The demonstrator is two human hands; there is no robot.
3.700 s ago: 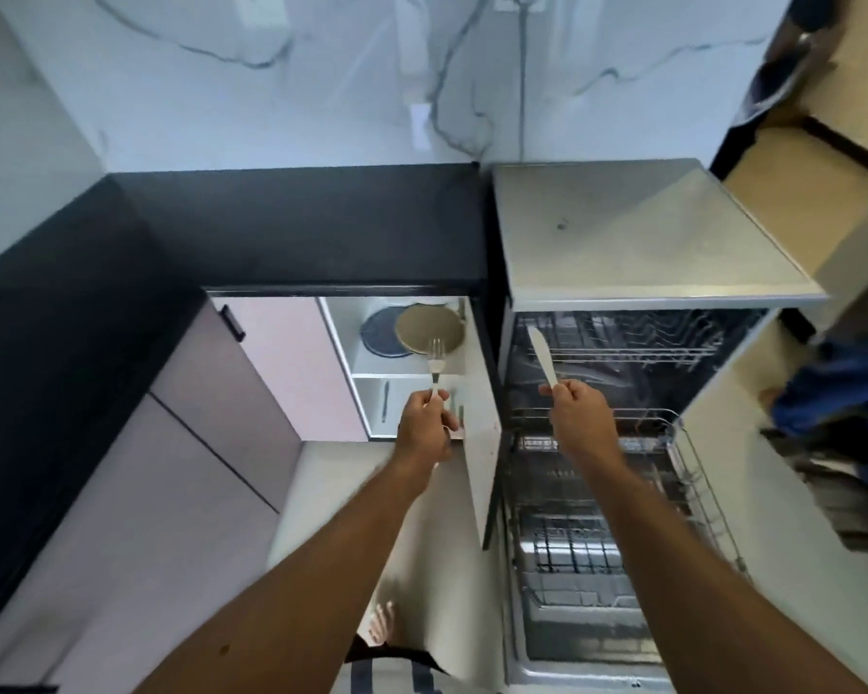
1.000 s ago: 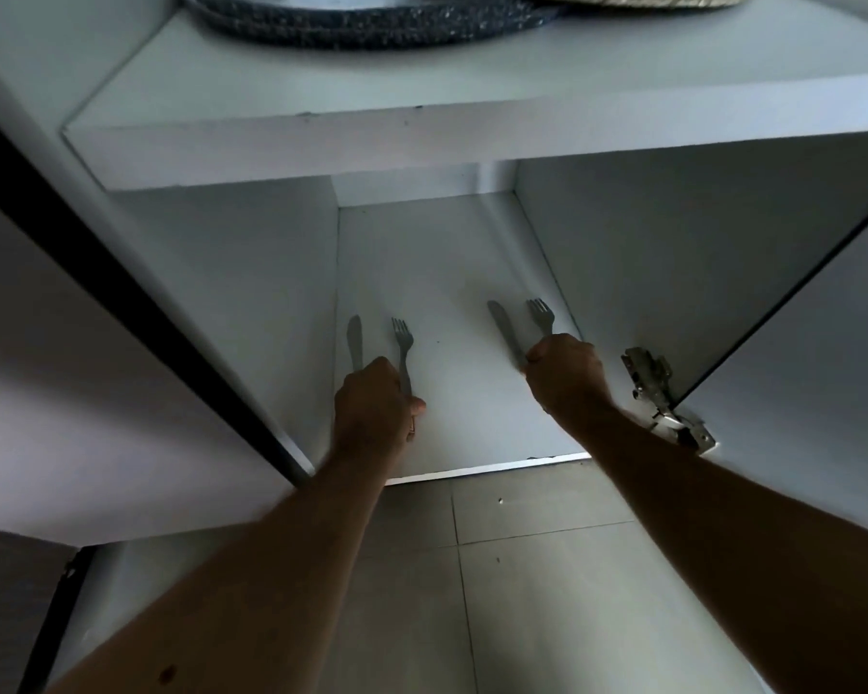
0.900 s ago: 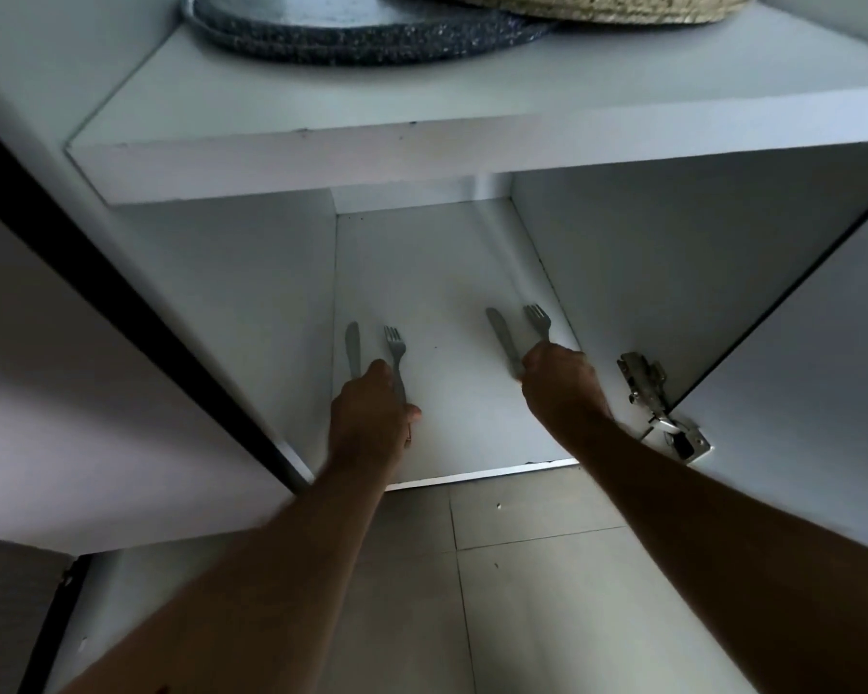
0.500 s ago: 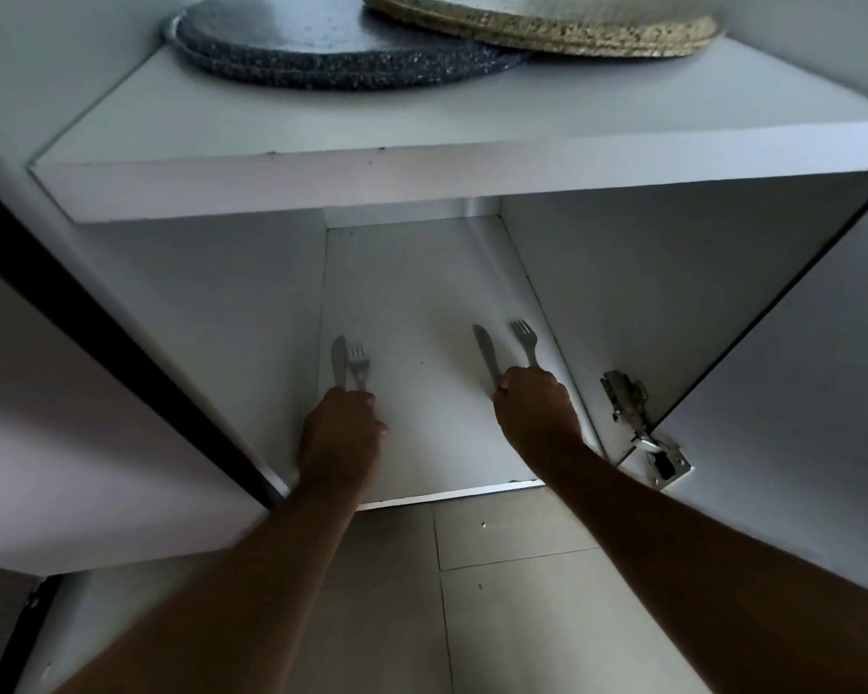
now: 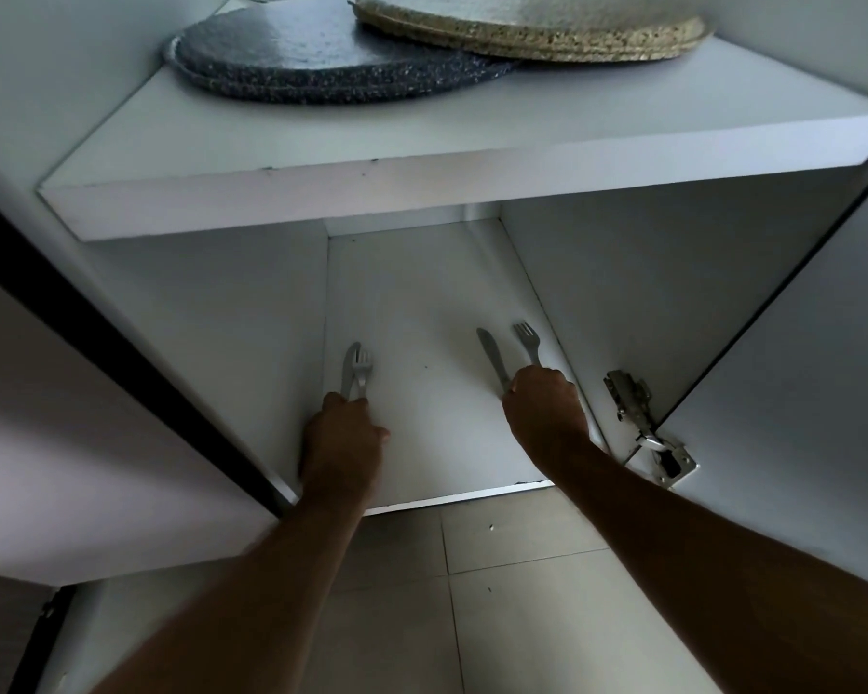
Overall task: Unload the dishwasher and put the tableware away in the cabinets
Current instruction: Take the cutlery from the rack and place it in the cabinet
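The knives (image 5: 492, 360) and forks (image 5: 528, 340) look like metal — dull grey, a faint sheen. The cabinet (image 5: 422, 293) is smooth, matt white board, its shelf (image 5: 322, 142) likewise. On the shelf, the dark mat (image 5: 296, 62) is coarse, speckled weave; the tan mat (image 5: 547, 27) looks like rough straw. The hinge (image 5: 637, 418) is shiny metal. The floor (image 5: 522, 593) is smooth tile — slightly glossy.

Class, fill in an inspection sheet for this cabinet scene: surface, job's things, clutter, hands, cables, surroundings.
Surface: white lower shelf of an open cabinet.
Job's things: left knife and left fork overlapping; right knife and right fork apart.
Clutter: grey mat and straw mat on the upper shelf.
Hands: left hand and right hand each at their pair's handles.
Cables: nothing seen.
Surroundings: door hinge, tiled floor.
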